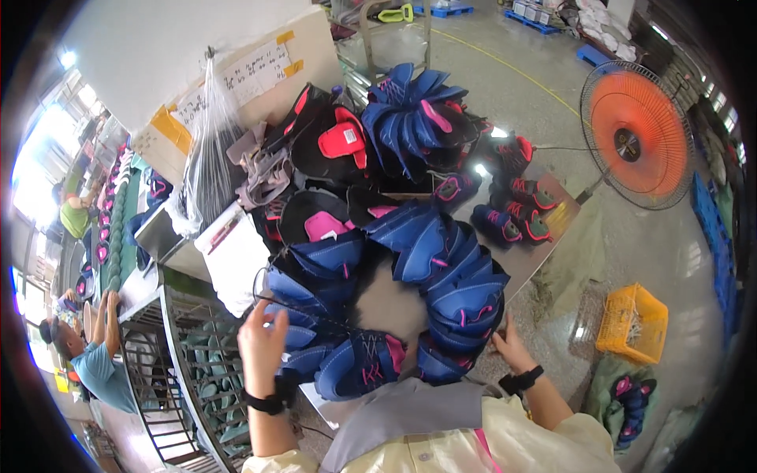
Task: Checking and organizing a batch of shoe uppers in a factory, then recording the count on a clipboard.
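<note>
A ring of nested blue shoe uppers (465,292) with pink trim lies on the table in front of me. My left hand (264,337) is at the left side of the ring, its fingers apart beside the uppers (303,315); I see nothing held in it. Close to my body sits a laced blue upper (364,361) with a pink lining. My right hand (514,347) is by the right edge of the ring, thumb apart from the fingers, holding nothing that I can see. Black bands circle both wrists.
Behind the ring are another blue stack (414,118), black-and-red uppers (341,142) and finished shoes (501,225). An orange fan (631,146) stands right, above a yellow crate (631,323). To the left are a metal rack (177,370) and a person in a blue shirt (102,374).
</note>
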`<state>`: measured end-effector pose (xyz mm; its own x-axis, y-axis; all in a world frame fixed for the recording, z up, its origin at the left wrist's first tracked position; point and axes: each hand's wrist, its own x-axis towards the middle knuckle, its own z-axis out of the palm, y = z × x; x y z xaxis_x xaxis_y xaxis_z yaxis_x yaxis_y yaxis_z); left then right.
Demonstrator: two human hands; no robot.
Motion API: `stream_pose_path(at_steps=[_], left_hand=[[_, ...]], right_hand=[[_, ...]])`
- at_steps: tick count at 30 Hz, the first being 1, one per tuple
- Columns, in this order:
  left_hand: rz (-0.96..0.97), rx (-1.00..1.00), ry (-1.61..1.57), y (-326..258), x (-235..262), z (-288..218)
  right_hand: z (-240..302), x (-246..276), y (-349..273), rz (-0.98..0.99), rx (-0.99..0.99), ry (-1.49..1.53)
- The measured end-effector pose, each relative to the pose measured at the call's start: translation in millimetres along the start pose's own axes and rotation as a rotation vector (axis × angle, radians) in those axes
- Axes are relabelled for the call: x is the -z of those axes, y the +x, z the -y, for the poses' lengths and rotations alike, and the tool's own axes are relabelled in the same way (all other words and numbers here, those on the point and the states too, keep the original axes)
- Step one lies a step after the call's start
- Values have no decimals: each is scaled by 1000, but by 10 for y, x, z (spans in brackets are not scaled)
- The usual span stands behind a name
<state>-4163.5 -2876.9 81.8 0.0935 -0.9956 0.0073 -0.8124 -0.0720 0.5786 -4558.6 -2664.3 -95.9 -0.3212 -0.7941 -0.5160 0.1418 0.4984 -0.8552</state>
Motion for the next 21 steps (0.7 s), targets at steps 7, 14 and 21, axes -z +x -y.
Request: stream_pose_path(at_steps=[7,14,21], left_hand=[[98,-546,-23,382,-393,-1202],[473,-419,267,834,-2018,-1957],[634,-347,332,746,-2536,-1874]], right_hand=[[-97,-39,85,358,-148,559],[-41,-8,327,386,-160,614],[127,-47,431,361,-23,639]])
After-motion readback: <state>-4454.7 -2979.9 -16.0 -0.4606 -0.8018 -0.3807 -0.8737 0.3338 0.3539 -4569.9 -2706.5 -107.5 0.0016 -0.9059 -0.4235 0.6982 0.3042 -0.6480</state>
